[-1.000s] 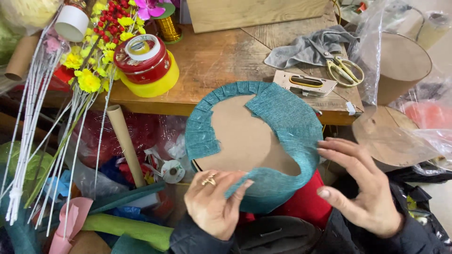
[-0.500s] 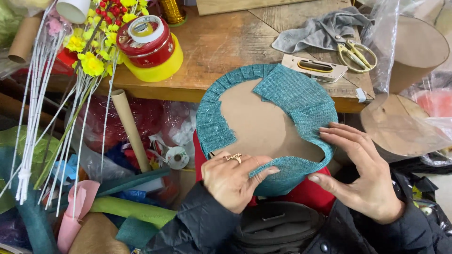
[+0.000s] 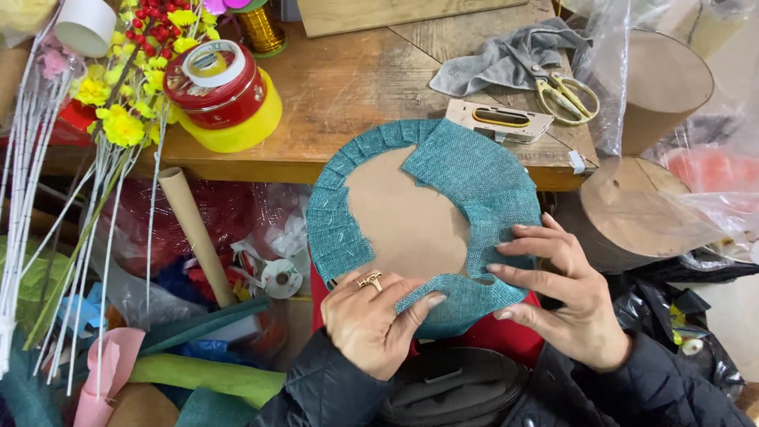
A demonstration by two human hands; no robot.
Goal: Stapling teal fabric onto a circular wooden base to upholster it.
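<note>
Shifted since the earlier frames: both hands drawn lower and closer along the near rim, disc turned slightly, view nearer. Left hand (image 3: 370, 324), ringed, fingers curled, thumb and forefinger pinching the loose near strip of teal burlap (image 3: 474, 186); right hand (image 3: 565, 304), fingers spread flat and open, gripping nothing, pressing the same cloth down at the right rim. Round cardboard disc (image 3: 403, 221) held between both hands over the lap, just in front of the wooden table (image 3: 340, 87) edge; burlap folded in small pleats round the left and far rim, bare board at centre. Step judged in hand: wrapping the edge, near section not yet flattened; next move likely calling for a taut pull and a fresh pleat laid beside the last. Beyond, on the table: stapler (image 3: 498, 121), gold scissors (image 3: 565, 95) on a grey rag (image 3: 506, 59), red tin (image 3: 213, 91) on a yellow base; artificial flowers (image 3: 118, 103) at left; cardboard tube (image 3: 194, 233) below.
</note>
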